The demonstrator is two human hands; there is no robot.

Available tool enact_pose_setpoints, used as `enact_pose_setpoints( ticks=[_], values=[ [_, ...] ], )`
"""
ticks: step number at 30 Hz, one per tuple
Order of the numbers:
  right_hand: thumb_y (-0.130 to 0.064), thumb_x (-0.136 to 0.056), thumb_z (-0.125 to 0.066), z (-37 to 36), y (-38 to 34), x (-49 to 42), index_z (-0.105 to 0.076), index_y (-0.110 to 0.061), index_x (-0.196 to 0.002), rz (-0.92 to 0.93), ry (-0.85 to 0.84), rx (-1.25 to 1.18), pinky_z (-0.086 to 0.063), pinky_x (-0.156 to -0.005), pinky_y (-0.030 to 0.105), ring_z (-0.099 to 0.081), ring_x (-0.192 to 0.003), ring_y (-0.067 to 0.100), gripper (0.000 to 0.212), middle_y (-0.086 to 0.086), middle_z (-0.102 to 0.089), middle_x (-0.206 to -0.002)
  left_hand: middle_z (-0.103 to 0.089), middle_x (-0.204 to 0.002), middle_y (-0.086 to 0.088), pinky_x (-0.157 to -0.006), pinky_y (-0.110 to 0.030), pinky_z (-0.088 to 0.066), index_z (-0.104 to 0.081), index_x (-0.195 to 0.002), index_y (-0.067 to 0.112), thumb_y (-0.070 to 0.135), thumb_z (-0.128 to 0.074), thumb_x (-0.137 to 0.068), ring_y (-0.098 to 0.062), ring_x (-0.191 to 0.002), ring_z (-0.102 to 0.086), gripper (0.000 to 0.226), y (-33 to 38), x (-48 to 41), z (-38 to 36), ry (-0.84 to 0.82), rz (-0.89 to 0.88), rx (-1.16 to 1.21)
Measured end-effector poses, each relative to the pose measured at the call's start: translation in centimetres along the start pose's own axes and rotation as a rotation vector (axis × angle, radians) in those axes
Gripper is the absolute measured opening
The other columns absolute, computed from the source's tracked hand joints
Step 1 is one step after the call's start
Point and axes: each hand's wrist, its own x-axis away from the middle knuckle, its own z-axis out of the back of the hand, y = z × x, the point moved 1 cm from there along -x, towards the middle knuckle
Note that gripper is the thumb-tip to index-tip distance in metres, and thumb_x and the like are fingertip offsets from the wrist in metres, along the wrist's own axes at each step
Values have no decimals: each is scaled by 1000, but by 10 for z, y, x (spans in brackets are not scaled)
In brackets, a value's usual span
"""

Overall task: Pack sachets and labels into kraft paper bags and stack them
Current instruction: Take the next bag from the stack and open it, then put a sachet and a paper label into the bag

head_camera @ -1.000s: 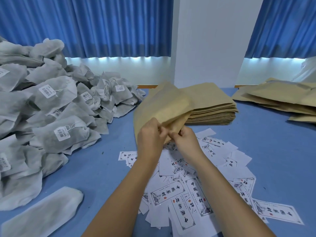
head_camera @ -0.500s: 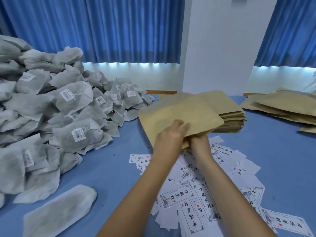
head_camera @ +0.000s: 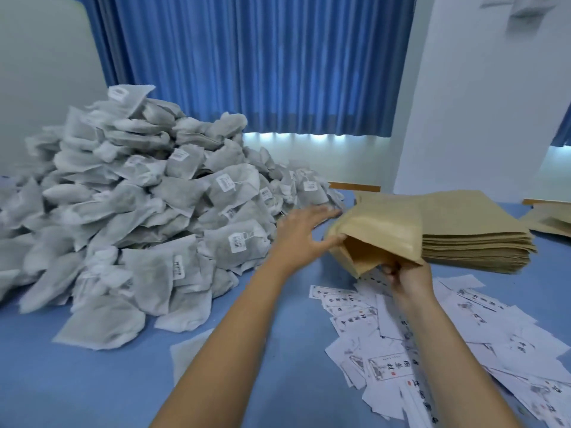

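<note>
A kraft paper bag (head_camera: 383,233) hangs above the blue table with its mouth gaping toward the left. My right hand (head_camera: 404,274) pinches the bag's lower near corner. My left hand (head_camera: 301,233) is spread with straight fingers just left of the bag's mouth, its thumb touching the rim, and it holds nothing. A big heap of grey sachets (head_camera: 139,211) with white barcode tags fills the left side. White printed labels (head_camera: 432,341) lie scattered under and right of my right arm.
A thick stack of flat kraft bags (head_camera: 475,239) lies behind the held bag. More kraft bags (head_camera: 553,220) sit at the far right edge. A single sachet (head_camera: 191,356) lies flat near my left forearm. Blue curtains and a white wall stand behind the blue table (head_camera: 77,387).
My left hand has let go of the bag and moved left toward the sachet heap. The bag's mouth now gapes open, held by my right hand alone. The view has swung left.
</note>
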Motion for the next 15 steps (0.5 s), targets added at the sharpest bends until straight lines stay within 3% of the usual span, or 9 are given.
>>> enact_pose_setpoints(
  ticks=[1,3,5,7,8,10,12,13,15],
  values=[
    [5,-93,-37,-4,6,3,-61,-16,-75,3,-19,25,-26,-39,19,-36,-42,9,37,4,-45,-59,-45,-140,10,-110,-48,-23,-54,-128,42,72,-47,-76,-18,-131,-34,61,-16,-1,8,64,43,-217],
    [4,-91,-44,-16,15,10,-72,-18,-79,18,-64,63,-23,-40,21,-36,-45,10,38,5,-50,-62,-33,-149,8,-112,-60,-2,-48,-131,48,84,-31,-69,-22,-141,-13,74,-39,-3,24,161,129,-501],
    [8,-89,-43,-28,20,12,-73,-21,-86,64,-82,147,-25,-39,22,-38,-46,12,42,4,-52,-61,-21,-154,6,-110,-63,5,-41,-135,50,80,-34,-76,-22,-144,0,67,-61,-7,30,78,176,-509],
    [18,-84,-34,-33,23,9,-71,-21,-95,86,-40,203,-28,-38,22,-40,-45,12,55,5,-55,-63,-17,-156,7,-110,-61,8,-37,-136,52,76,-43,-79,-16,-144,6,62,-82,-9,35,-91,180,-343],
    [19,-83,-30,-32,23,5,-70,-20,-95,77,-7,202,-29,-38,23,-41,-46,13,57,6,-55,-65,-19,-156,8,-110,-59,9,-38,-135,53,75,-44,-78,-15,-144,5,61,-91,-10,39,-124,183,-295],
    [17,-80,-25,-26,24,0,-63,-14,-81,29,83,180,-33,-43,24,-40,-46,17,49,10,-51,-65,-27,-152,2,-110,-62,1,-45,-132,48,73,-44,-81,-22,-143,-7,57,-108,-11,52,7,262,-401],
    [14,-74,-21,-22,22,-1,-51,-9,-71,-17,139,141,-34,-47,26,-37,-43,17,38,9,-45,-57,-27,-150,-12,-106,-68,-11,-43,-135,41,73,-45,-80,-36,-138,-17,64,-122,-12,63,225,546,-656],
    [14,-73,-21,-21,21,-2,-49,-8,-71,-24,142,108,-34,-47,27,-36,-42,17,35,8,-44,-53,-20,-151,-17,-104,-69,-12,-36,-140,42,75,-47,-77,-42,-137,-16,72,-125,-11,64,219,693,-690],
    [11,-78,-26,-20,19,-1,-49,-7,-72,-4,127,103,-35,-42,24,-37,-39,16,30,4,-45,-46,-4,-155,-22,-103,-70,-9,-19,-146,45,81,-47,-72,-47,-139,-4,87,-129,-10,53,16,844,-666]
  ],
)
